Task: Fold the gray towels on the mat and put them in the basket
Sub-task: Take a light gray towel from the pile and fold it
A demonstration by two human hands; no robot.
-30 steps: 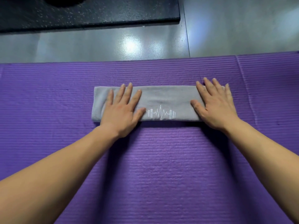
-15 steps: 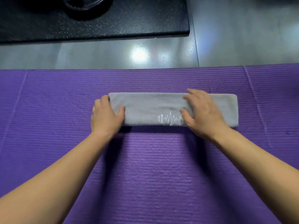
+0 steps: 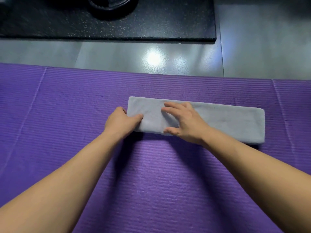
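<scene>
A gray towel (image 3: 227,121), folded into a long narrow strip, lies across the purple mat (image 3: 151,182). My left hand (image 3: 120,121) grips the towel's left end, thumb on top and fingers curled under the edge. My right hand (image 3: 183,121) rests on the towel just right of that end, fingers spread and nearly straight, thumb at the near edge. The right half of the strip lies flat and untouched. No basket is in view.
Beyond the mat's far edge is a glossy gray floor (image 3: 117,54) with light reflections. A black speckled rubber mat (image 3: 151,22) lies farther back, with a dark round object (image 3: 111,5) on it at the top edge.
Both hands lay flat on the towel's two ends. The left hand went to the left end and gripped it; the right hand slid left along the strip to sit beside it.
</scene>
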